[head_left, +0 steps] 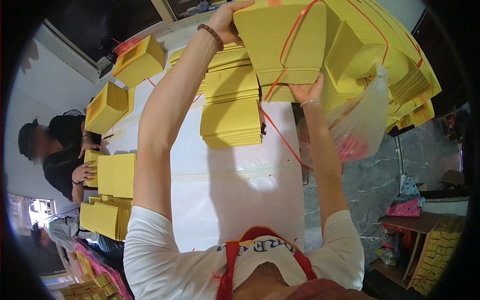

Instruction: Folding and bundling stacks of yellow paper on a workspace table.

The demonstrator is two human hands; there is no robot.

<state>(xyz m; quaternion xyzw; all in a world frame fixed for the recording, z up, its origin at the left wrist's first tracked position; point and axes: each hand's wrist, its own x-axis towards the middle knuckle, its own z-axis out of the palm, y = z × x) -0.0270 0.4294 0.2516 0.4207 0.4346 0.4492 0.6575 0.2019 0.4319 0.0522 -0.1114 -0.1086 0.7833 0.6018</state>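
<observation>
A thick stack of yellow paper (280, 45) is held between my two hands at the far side of the table. My left hand (229, 22) grips its far left side, the fingertips partly hidden. My right hand (309, 91) holds its near right corner, thumb along the edge. A red plastic string (289, 42) runs loosely across the top of this stack. Just left of it, several yellow paper piles (232, 117) lie in a row on the white table. Another red string (280, 132) trails over the table from beside them.
A large heap of yellow paper bundles (360, 42) rises at the right, beside a clear plastic bag (367, 117). More yellow stacks (116, 175) line the table's left edge, where a person in black (65, 145) works. A wooden shelf (410, 225) stands low right.
</observation>
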